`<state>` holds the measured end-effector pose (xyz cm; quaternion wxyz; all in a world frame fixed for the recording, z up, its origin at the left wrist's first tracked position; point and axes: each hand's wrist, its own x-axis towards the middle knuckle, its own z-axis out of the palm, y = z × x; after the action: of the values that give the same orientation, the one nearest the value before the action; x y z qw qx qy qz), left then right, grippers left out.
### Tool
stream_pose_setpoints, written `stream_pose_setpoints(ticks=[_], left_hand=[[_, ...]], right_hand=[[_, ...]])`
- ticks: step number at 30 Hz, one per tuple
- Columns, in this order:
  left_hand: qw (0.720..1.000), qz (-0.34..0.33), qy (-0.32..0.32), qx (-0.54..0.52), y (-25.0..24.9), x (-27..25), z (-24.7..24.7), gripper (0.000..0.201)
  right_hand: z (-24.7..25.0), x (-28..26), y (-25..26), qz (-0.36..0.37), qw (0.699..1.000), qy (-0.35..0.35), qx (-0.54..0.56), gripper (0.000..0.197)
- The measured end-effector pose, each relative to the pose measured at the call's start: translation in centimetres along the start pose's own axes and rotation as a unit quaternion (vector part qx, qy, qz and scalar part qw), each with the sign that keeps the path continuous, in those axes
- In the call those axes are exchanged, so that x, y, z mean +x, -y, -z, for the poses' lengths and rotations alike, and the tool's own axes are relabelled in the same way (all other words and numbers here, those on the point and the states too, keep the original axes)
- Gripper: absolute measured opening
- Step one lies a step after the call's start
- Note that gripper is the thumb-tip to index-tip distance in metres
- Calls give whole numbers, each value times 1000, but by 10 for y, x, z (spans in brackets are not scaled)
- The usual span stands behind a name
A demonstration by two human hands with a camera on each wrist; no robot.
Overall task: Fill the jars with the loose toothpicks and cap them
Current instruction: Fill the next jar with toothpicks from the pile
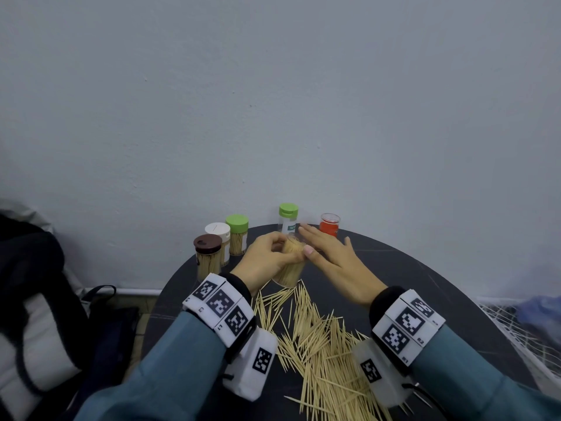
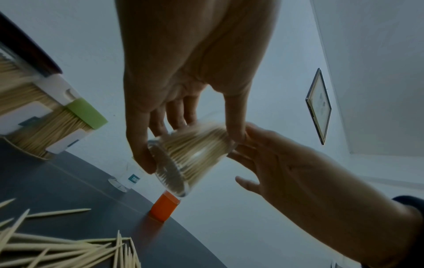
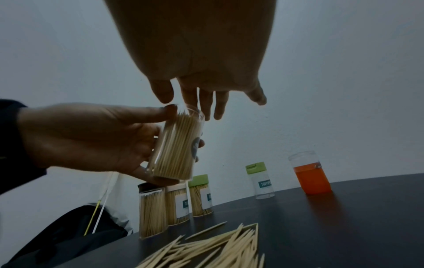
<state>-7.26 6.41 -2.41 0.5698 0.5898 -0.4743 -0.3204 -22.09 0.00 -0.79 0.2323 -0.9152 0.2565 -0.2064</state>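
My left hand (image 1: 267,256) grips an uncapped clear jar (image 1: 290,265) packed with toothpicks, lifted off the black round table (image 1: 425,278). The same jar (image 3: 176,146) shows in the right wrist view, and tilted in the left wrist view as the jar (image 2: 195,156). My right hand (image 1: 331,256) hovers flat just right of the jar's mouth, fingers straight, holding nothing. Loose toothpicks (image 1: 321,344) lie scattered in a pile near me. An orange cap (image 1: 329,225) stands upside down at the back right, next to an empty jar with a green lid (image 1: 288,218).
Three capped, filled jars stand at the back left: brown lid (image 1: 208,253), white lid (image 1: 218,238), green lid (image 1: 237,233). A pale wall rises behind the table. A dark bag (image 1: 39,299) sits off the left edge, a wire rack (image 1: 522,326) on the right.
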Motion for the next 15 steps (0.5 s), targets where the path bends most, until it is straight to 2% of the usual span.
stream_pose_setpoints(ticks=[4,9,12,15], left_hand=[[1000,0,7,-2,-1,-1,1,32],[1000,2,25,10,-1,-2,6,56],[999,-11,44,24,-1,-3,6,56],[996,-37,59,51,-2,-4,7,56]], right_hand=[[0,0,-1,17,1000,-2,13,46],[2,1,-5,48,997,-46,49,40],[6,0,-6,75,992,-62,77,34],[7,0,-8,108,989,-70,76,19]])
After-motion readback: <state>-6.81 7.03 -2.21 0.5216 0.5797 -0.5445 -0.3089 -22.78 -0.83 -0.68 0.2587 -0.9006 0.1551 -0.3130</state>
